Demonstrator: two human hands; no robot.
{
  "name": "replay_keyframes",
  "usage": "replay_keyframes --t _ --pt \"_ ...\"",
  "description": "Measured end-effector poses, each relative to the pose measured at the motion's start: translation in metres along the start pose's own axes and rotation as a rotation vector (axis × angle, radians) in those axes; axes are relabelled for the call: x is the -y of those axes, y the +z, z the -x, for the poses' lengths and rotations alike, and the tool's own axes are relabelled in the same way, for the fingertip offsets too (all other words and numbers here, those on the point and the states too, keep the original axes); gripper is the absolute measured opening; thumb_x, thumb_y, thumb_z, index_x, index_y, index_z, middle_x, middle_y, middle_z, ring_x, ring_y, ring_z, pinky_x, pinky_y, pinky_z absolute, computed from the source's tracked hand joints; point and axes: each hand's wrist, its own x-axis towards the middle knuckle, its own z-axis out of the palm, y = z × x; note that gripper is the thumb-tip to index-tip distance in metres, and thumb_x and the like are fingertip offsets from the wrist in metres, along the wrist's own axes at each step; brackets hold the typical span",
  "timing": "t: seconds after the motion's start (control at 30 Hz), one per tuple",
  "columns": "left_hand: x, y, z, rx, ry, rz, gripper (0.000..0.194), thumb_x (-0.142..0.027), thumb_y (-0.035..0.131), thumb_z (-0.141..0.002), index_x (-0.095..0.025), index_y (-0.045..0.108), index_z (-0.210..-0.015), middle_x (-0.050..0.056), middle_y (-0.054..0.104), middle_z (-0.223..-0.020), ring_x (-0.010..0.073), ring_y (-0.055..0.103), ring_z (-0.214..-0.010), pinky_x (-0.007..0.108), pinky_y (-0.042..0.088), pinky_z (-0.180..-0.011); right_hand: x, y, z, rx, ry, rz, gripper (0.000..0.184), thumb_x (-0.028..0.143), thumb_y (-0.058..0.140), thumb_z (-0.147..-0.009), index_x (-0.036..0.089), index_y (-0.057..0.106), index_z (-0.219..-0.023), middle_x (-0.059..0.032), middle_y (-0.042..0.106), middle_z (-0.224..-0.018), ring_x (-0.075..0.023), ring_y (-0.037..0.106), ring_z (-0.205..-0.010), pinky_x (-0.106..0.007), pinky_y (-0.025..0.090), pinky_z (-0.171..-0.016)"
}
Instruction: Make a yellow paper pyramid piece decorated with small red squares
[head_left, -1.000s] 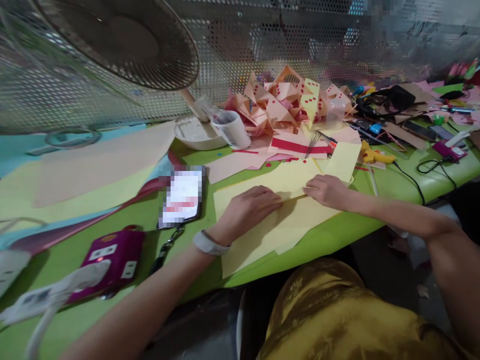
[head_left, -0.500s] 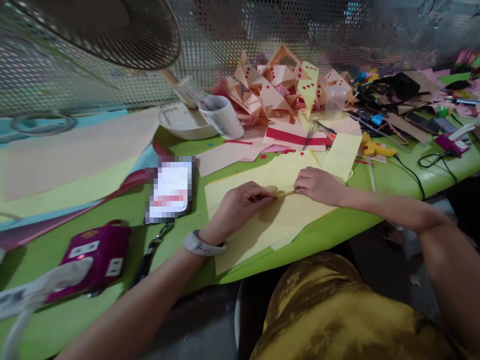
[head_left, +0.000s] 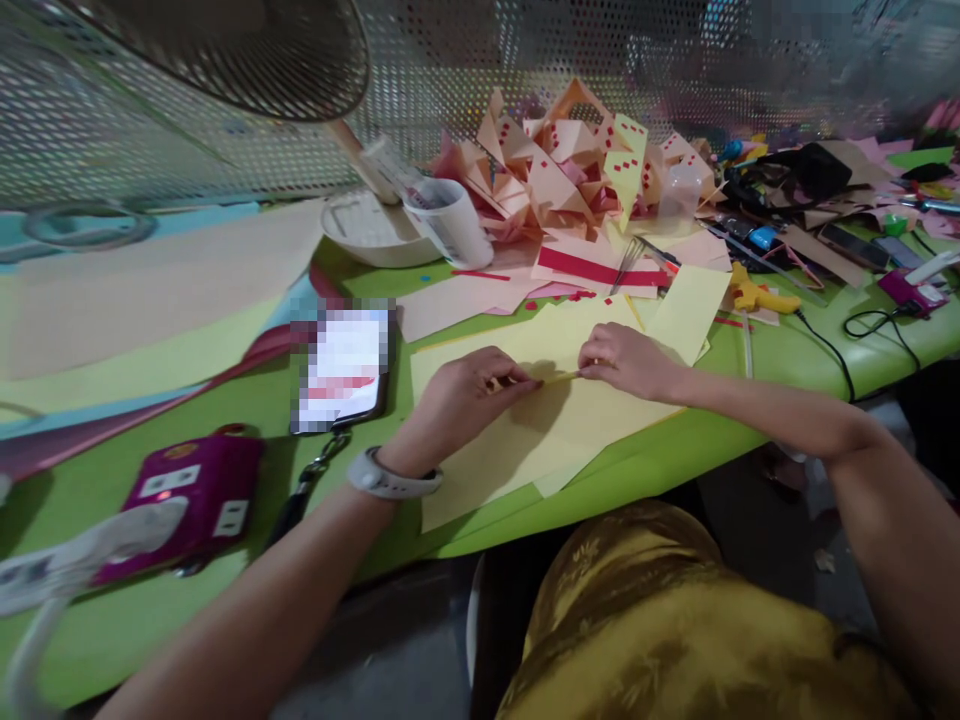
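Note:
Between my two hands runs a thin yellow paper strip, narrow and slightly tilted. My left hand, with a white watch on its wrist, pinches the strip's left end between thumb and fingers. At its right end, the fingers of my right hand are closed on it too. Both hands are low over pale yellow paper sheets, which lie flat on the green table and cast against them are the hands' shadows. A further yellow piece lies just behind my right hand.
A phone and a purple power socket lie on the left. Behind stand a fan base, a white cup and a heap of folded pink paper. A yellow glue gun with its cable is at the right.
Both hands have shifted slightly left, still holding the strip. A little more of the strip shows between them. The camera view has moved slightly.

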Motion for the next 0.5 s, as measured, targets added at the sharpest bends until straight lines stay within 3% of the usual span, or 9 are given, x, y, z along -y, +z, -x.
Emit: replay_keyframes --t 0.3,0.5 --pt "0.010 -0.001 -0.002 0.004 -0.100 0.092 0.031 -0.053 0.069 -0.074 -0.022 0.070 -0.072 0.003 0.069 -0.071 0.0175 0.059 -0.062 0.029 0.046 -0.056 -0.005 -0.003 -0.004 -0.002 0.075 -0.092 0.015 0.025 0.063 -0.092 0.014 0.068 -0.084 -0.0064 0.063 -0.090 -0.0168 0.055 -0.086 -0.029 0.038 -0.076" --pt "0.020 -0.024 -0.006 0.155 -0.196 0.038 0.036 -0.056 0.069 -0.069 -0.021 0.072 -0.068 0.004 0.071 -0.065 0.0180 0.058 -0.058 0.028 0.043 -0.051 -0.014 -0.006 -0.016 0.075 0.149 -0.121 0.016 0.029 0.067 -0.089 0.013 0.068 -0.083 -0.0057 0.066 -0.088 -0.0136 0.055 -0.074 -0.026 0.035 -0.065"
